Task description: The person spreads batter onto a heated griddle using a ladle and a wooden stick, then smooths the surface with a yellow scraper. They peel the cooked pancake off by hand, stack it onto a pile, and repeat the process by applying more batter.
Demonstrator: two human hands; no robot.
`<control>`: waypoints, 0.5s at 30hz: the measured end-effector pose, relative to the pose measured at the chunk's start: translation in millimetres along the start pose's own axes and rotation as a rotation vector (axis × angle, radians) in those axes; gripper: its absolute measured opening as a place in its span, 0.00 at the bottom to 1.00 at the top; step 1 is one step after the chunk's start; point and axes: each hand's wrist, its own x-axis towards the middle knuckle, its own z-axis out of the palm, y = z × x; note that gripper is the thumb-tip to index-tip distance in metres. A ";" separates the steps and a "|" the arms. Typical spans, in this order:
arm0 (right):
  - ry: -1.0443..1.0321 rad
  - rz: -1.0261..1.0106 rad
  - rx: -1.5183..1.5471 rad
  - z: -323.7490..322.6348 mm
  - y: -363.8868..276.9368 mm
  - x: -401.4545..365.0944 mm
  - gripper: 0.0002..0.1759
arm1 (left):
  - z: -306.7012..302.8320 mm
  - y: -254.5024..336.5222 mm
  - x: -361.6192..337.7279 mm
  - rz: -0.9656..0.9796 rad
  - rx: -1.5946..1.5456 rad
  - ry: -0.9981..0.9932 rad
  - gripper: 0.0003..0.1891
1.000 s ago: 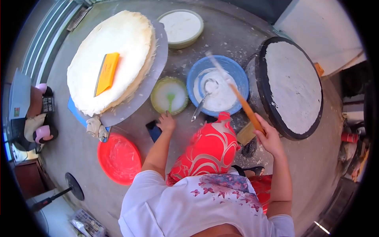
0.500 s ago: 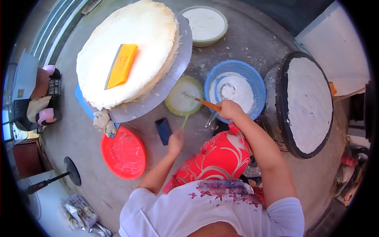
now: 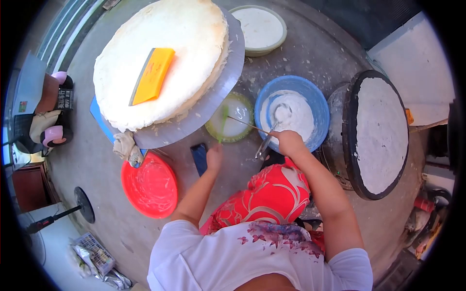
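A paddle (image 3: 246, 124) is being held by the right hand (image 3: 290, 141), the fingers being closed round its handle by the near left rim of the blue bowl (image 3: 318, 111); it is showing nearly edge-on, and its thin tip is being held above the green bowl (image 3: 212, 131), within the rim; a brush (image 3: 224, 121) is being held over that bowl's near edge by the left hand (image 3: 214, 157), which is appearing as a blurred, curled fist at the brush's lower end; whether paddle and brush are touching cannot be told; whitish liquid is being contained by the green bowl; a white mass and a ladle (image 3: 263, 146) are being held in the blue bowl, the ladle's handle being propped across the near left rim; a phone (image 3: 198, 158) is lying on the floor (image 3: 320, 53), just beside the left hand; a red basin (image 3: 127, 179) is lying farther left; right of the blue bowl, a griddle (image 3: 353, 140) is being covered by a white layer almost to its black edge; a stack (image 3: 194, 53) of flat rounds is being carried by a board (image 3: 194, 131), a scraper (image 3: 153, 77) lying on top and a cloth (image 3: 127, 147) being bunched at the board's near left edge.
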 end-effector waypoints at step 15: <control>0.072 0.026 0.059 -25.5 25.8 -62.5 0.19 | -19.6 5.9 11.7 -0.062 0.197 -0.054 0.14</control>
